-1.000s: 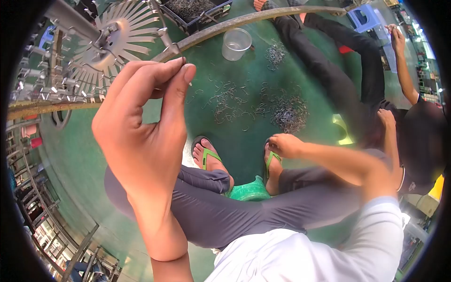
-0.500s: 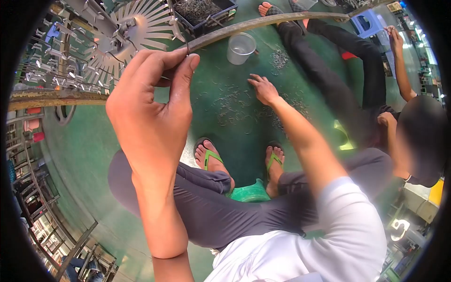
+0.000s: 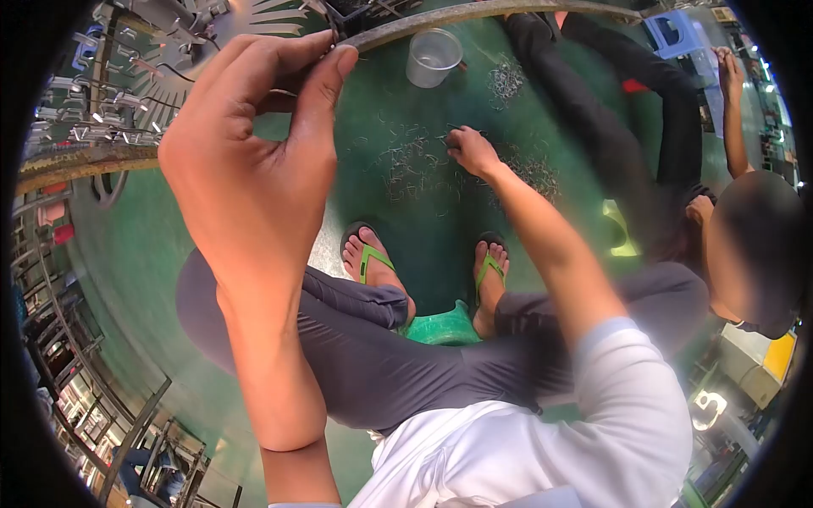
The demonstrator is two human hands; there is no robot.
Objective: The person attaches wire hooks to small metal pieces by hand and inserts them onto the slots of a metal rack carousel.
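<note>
My left hand [image 3: 254, 144], raised close to the camera, pinches a thin dark wire [image 3: 333, 35] between thumb and forefinger beside the metal rack. What else lies between those fingertips is too small to make out. Lower down and farther off, my right hand [image 3: 474, 152] is closed over the green floor, with a thin dark wire piece [image 3: 454, 130] showing at its fingertips. Below and left of it are scattered small bent wire pieces [image 3: 406, 161]. More wire pieces [image 3: 533, 176] lie to its right. A clear plastic tub [image 3: 433, 59] stands beyond the right hand.
A rusty frame bar [image 3: 423, 34] crosses ahead. At left, metal prongs [image 3: 93, 110] stick out from the rack. Another heap of wire pieces [image 3: 506, 80] lies right of the tub. A co-worker's legs [image 3: 576, 110] stretch at right, near a blue stool [image 3: 675, 34].
My right hand has gone from spread fingers to closed, with a thin wire piece at its tips. The left hand keeps its pinch and sits higher and farther left in view.
</note>
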